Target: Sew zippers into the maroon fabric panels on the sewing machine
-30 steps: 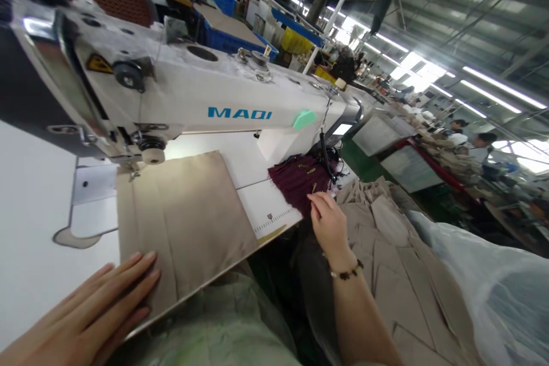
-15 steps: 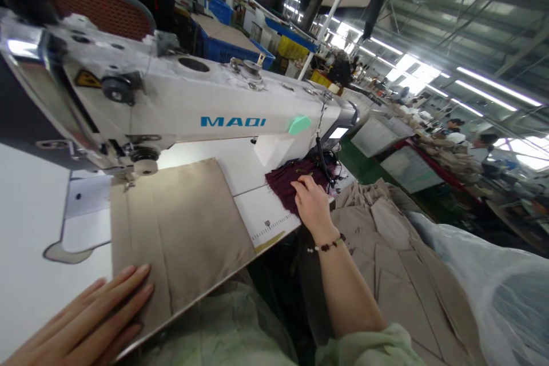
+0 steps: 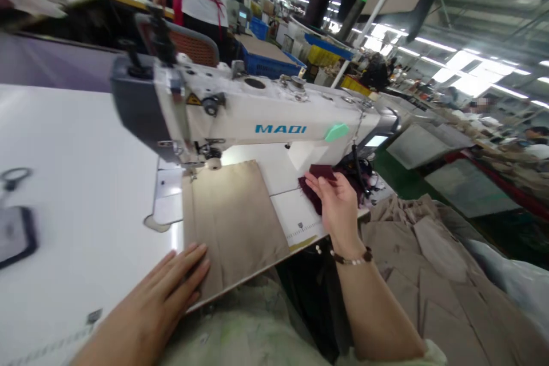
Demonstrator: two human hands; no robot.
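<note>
Tan fabric panel (image 3: 235, 223) under flat, ungripping left hand (image 3: 169, 286), maroon piece (image 3: 321, 171) in pinched right hand (image 3: 340, 204), tan sheet (image 3: 262, 47) atop blue crate (image 3: 266, 67).

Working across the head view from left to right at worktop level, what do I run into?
A blurred dark-edged object → left hand, fingers laid on the near left part of the tan cloth → tan cloth → right hand, pinching a burgundy piece → heap of tan fabric.

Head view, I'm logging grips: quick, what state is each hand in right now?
Left hand: open, resting on the tan fabric.
Right hand: closed, holding a small dark-red cloth piece.
</note>
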